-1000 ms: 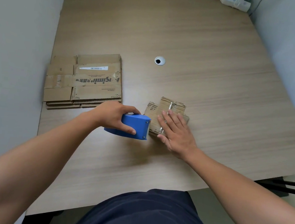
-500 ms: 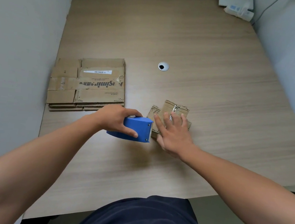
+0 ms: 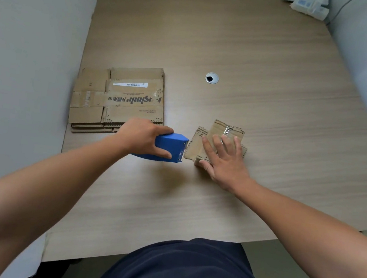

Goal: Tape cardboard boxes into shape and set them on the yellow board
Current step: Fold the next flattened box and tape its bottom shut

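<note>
1. Right now I see the left hand [image 3: 142, 137] gripping the blue tape dispenser [image 3: 170, 147], its fingers [image 3: 167, 129] curled over the far side of the body and the thumb wrapped along the near side.
2. The dispenser sits low over the surface [image 3: 257, 55], toothed end pointing right, just beside the left flap of the small cardboard box [image 3: 219, 129]. I cannot tell whether the two touch.
3. The right hand [image 3: 223, 164] lies flat on top of that box, palm down. Its fingers [image 3: 209, 145] are straight and spread apart, pressing on the cardboard rather than pinching it.
4. The box lies under and beyond those fingers: the fingertips reach about the middle of its top, and the far flaps stick out past them. A strip of clear glossy tape shows on the top between the fingers. The thumb rests against the near left corner.
5. The box sits near the middle of the surface, right of the dispenser and towards my side of the round cable hole [image 3: 211, 78].
6. A stack of flattened cardboard boxes [image 3: 122, 99] lies to the left, against the grey wall, just behind the left hand; the top sheet shows print and a barcode label.
7. A white device [image 3: 309, 6] sits at the far right corner.
</note>
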Available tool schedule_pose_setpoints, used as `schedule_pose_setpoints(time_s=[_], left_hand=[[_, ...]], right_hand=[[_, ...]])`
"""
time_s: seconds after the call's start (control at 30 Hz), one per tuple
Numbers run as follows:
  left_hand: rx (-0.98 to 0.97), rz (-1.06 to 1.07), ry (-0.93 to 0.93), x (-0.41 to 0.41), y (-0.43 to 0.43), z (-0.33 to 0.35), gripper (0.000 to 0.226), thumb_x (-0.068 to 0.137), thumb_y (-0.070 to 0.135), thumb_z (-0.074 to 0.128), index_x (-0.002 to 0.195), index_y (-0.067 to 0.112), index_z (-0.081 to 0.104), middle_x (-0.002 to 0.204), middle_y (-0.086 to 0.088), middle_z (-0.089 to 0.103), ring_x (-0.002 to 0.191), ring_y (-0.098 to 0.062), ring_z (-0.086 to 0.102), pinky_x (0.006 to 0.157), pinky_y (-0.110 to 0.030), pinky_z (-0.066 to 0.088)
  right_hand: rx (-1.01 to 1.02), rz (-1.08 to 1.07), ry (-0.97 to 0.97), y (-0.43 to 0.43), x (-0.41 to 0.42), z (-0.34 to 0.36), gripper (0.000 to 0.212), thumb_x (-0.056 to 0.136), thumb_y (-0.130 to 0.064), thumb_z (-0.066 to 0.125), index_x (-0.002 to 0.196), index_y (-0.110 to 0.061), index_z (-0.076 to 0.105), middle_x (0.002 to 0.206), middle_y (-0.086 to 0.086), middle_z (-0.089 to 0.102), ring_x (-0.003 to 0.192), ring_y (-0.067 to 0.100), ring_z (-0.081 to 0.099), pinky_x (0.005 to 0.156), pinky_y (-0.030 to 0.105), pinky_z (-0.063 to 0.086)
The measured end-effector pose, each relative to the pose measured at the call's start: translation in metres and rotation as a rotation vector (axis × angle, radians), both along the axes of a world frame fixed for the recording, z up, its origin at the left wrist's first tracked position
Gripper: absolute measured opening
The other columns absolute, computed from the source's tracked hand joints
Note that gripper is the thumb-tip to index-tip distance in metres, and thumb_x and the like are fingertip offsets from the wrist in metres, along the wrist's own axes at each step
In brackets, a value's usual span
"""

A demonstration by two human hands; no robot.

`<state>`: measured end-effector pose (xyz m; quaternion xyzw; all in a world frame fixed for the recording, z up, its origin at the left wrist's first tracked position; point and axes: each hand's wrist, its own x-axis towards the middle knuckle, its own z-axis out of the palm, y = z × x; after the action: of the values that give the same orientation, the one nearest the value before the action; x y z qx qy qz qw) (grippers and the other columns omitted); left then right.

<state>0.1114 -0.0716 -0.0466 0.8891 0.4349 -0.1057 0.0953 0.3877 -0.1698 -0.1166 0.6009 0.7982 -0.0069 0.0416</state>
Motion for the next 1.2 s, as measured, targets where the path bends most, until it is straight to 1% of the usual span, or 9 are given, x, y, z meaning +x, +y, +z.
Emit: schedule_pose_setpoints(time_s=[0.1, 0.2, 0.33, 0.53, 0.67, 0.73, 0.83, 1.03, 1.2], left_hand=[[0.011, 0.040, 0.057, 0.010, -0.002, -0.007, 0.067, 0.081, 0.084, 0.051, 0.134, 0.043, 0.050, 0.094, 0.008, 0.070, 0.074, -0.017, 0.059, 0.058, -0.027, 0.047], [0.100, 0.009, 0.110, 0.033, -0.006, -0.013, 0.062, 0.084, 0.080, 0.048, 0.129, 0.038, 0.048, 0.089, 0.005, 0.069, 0.072, -0.020, 0.059, 0.054, -0.028, 0.037], [0.160, 0.078, 0.223, 0.030, 0.002, -0.015, 0.054, 0.089, 0.068, 0.054, 0.120, 0.024, 0.052, 0.098, -0.002, 0.070, 0.082, -0.027, 0.064, 0.064, -0.032, 0.041], [0.210, 0.267, 0.037, -0.001, 0.008, 0.001, 0.051, 0.084, 0.074, 0.057, 0.106, 0.028, 0.055, 0.087, 0.001, 0.069, 0.069, -0.022, 0.053, 0.056, -0.031, 0.033], [0.171, 0.348, -0.028, 0.008, -0.004, -0.003, 0.053, 0.082, 0.075, 0.059, 0.109, 0.029, 0.057, 0.090, 0.002, 0.069, 0.073, -0.021, 0.054, 0.058, -0.031, 0.036], [0.139, 0.392, -0.051, 0.011, -0.010, -0.006, 0.052, 0.083, 0.075, 0.060, 0.110, 0.030, 0.057, 0.092, 0.002, 0.070, 0.074, -0.022, 0.053, 0.059, -0.031, 0.038], [0.126, 0.414, -0.028, 0.015, -0.017, -0.008, 0.054, 0.083, 0.076, 0.059, 0.112, 0.031, 0.056, 0.092, 0.003, 0.069, 0.074, -0.021, 0.052, 0.058, -0.031, 0.035], [0.120, 0.407, -0.035, 0.015, -0.016, -0.005, 0.055, 0.084, 0.076, 0.058, 0.115, 0.031, 0.057, 0.096, 0.003, 0.070, 0.082, -0.022, 0.061, 0.060, -0.031, 0.037], [0.120, 0.426, -0.056, 0.013, -0.015, -0.002, 0.057, 0.083, 0.076, 0.058, 0.119, 0.031, 0.058, 0.098, 0.002, 0.071, 0.087, -0.024, 0.064, 0.061, -0.031, 0.037]], right_hand=[[-0.023, -0.034, -0.001, -0.003, -0.004, 0.002, 0.076, 0.096, -0.059, 0.035, 0.153, -0.010, 0.039, 0.143, 0.013, 0.044, 0.134, 0.038, 0.042, 0.114, 0.065, 0.029], [-0.024, -0.043, -0.010, -0.001, -0.008, 0.002, 0.076, 0.095, -0.059, 0.035, 0.152, -0.009, 0.040, 0.143, 0.013, 0.040, 0.133, 0.037, 0.042, 0.113, 0.066, 0.032], [-0.003, -0.012, 0.000, -0.005, -0.002, -0.002, 0.074, 0.096, -0.058, 0.043, 0.153, -0.010, 0.039, 0.144, 0.012, 0.037, 0.134, 0.038, 0.042, 0.113, 0.066, 0.030], [0.056, 0.116, 0.018, -0.004, -0.008, -0.001, 0.053, 0.098, -0.041, 0.041, 0.147, -0.056, 0.031, 0.141, 0.017, 0.036, 0.129, 0.045, 0.032, 0.108, 0.080, 0.016], [-0.078, 0.161, -0.095, -0.006, -0.014, 0.010, 0.071, 0.082, -0.021, 0.052, 0.139, -0.062, 0.046, 0.140, 0.016, 0.033, 0.127, 0.050, 0.029, 0.099, 0.087, 0.021], [-0.138, 0.142, -0.162, -0.005, -0.019, 0.020, 0.077, 0.089, -0.017, 0.045, 0.145, -0.067, 0.028, 0.150, 0.014, 0.017, 0.135, 0.054, 0.015, 0.101, 0.088, 0.012], [-0.293, 0.126, -0.257, -0.005, -0.020, 0.030, 0.072, 0.102, -0.019, 0.033, 0.150, -0.065, 0.005, 0.163, 0.011, -0.012, 0.142, 0.060, -0.009, 0.105, 0.083, -0.008], [-0.331, 0.132, -0.279, -0.002, -0.024, 0.041, 0.072, 0.104, -0.018, 0.030, 0.149, -0.066, 0.003, 0.165, 0.009, -0.019, 0.143, 0.062, -0.013, 0.106, 0.083, -0.006], [-0.319, 0.192, -0.302, -0.004, -0.018, 0.045, 0.062, 0.104, -0.017, 0.034, 0.148, -0.059, 0.024, 0.164, 0.009, -0.023, 0.142, 0.063, -0.015, 0.106, 0.083, -0.003]])
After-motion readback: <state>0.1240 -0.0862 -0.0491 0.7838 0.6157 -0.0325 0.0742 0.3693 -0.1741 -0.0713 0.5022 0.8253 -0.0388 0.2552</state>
